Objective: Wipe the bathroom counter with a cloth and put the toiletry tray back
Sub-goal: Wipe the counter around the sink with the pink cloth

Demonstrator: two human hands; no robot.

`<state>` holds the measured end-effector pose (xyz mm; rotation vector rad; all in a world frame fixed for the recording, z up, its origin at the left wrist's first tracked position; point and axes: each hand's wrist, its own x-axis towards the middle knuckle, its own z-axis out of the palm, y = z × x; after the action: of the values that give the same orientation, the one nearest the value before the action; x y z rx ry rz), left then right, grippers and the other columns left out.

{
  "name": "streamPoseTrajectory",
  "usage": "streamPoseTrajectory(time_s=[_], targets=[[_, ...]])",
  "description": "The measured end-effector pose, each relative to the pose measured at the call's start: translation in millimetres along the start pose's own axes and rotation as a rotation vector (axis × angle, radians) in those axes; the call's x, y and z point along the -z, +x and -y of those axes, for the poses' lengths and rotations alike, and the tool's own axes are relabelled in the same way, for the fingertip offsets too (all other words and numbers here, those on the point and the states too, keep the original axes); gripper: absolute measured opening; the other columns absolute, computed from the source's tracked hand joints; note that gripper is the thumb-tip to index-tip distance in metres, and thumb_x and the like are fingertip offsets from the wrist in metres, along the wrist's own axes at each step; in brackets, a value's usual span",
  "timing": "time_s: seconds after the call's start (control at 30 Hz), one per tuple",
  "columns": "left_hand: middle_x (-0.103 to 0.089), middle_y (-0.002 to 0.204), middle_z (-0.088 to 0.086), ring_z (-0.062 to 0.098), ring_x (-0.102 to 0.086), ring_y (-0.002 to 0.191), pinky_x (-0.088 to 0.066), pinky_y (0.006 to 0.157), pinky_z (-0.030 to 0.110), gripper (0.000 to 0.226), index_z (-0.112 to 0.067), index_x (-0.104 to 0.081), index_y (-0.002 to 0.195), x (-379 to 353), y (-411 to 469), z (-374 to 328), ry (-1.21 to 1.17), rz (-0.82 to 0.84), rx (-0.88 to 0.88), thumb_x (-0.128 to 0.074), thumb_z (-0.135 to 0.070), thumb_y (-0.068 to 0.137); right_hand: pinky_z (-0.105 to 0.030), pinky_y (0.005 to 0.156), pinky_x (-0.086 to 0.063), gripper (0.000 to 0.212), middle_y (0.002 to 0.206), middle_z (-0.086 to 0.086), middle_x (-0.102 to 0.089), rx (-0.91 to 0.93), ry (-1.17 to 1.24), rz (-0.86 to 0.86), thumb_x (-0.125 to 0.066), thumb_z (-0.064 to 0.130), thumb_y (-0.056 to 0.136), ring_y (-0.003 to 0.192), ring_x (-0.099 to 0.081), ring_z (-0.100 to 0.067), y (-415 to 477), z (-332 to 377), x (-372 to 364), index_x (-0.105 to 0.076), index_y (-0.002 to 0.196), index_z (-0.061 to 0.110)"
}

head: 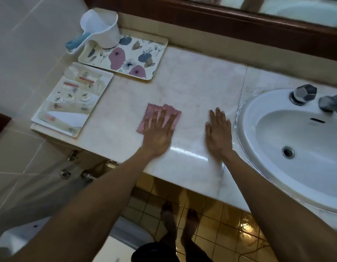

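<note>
Bare feet [180,222] stand on yellow floor tiles [211,210], closest to the lens. Above them the pale marble worktop [192,84] carries everything else. Left of the white sink [288,133], the right hand [217,132] lies flat and open, fingers together, holding nothing. Farther left of the sink, the left hand [160,129] presses flat with spread fingers on a pink cloth [154,115]. Well left of the sink, at the worktop's end, a rectangular toiletry tray [69,100] holds wrapped sachets and three round lidded items; the details are blurred. Behind it, a floral tray [126,57] bears a white water dipper [101,29] with a blue grip on its handle.
</note>
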<state>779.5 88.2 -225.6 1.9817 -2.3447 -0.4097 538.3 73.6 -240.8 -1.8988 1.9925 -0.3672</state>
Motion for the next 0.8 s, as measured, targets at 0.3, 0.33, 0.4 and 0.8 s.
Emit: streamPoseTrajectory(time_s=[0.3, 0.33, 0.4, 0.8], targets=[[-0.001, 0.175, -0.009, 0.016, 0.006, 0.162, 0.006, 0.13, 0.047, 0.052, -0.05, -0.006, 0.162, -4, -87, 43, -0.003, 0.144, -0.421, -0.019, -0.05, 0.112, -0.049, 0.124, -0.012, 0.052, 0.163, -0.015, -0.022, 0.035, -0.06, -0.049, -0.029, 0.034, 0.106, 0.152, -0.017, -0.03, 8, 41, -10, -0.034, 0.151, 0.01], [-0.002, 0.175, -0.008, 0.017, 0.004, 0.162, 0.004, 0.13, 0.047, 0.051, -0.05, -0.007, 0.162, 1, -80, 66, 0.008, 0.114, -0.384, -0.019, -0.049, 0.112, -0.049, 0.124, -0.012, 0.052, 0.164, -0.015, -0.022, 0.058, -0.06, -0.036, -0.03, 0.034, 0.106, 0.152, -0.017, -0.03, 12, 51, -16, -0.034, 0.151, 0.009], [-0.011, 0.175, -0.005, 0.022, -0.008, 0.162, -0.007, 0.13, 0.051, 0.051, -0.048, -0.012, 0.163, 11, -50, 109, 0.043, 0.031, -0.25, -0.021, -0.047, 0.112, -0.048, 0.124, -0.012, 0.052, 0.164, -0.014, -0.021, 0.087, -0.055, -0.023, -0.031, 0.035, 0.106, 0.152, -0.016, -0.029, 18, 70, -25, -0.034, 0.151, 0.009], [-0.014, 0.174, -0.003, 0.022, -0.01, 0.161, -0.001, 0.129, 0.047, 0.053, -0.041, -0.016, 0.164, 16, -87, 153, -0.009, -0.056, 0.048, -0.023, -0.045, 0.112, -0.048, 0.125, -0.008, 0.059, 0.166, -0.014, -0.014, 0.267, -0.114, 0.052, -0.028, 0.038, 0.106, 0.154, -0.011, -0.029, 38, 156, -72, -0.024, 0.156, 0.008]])
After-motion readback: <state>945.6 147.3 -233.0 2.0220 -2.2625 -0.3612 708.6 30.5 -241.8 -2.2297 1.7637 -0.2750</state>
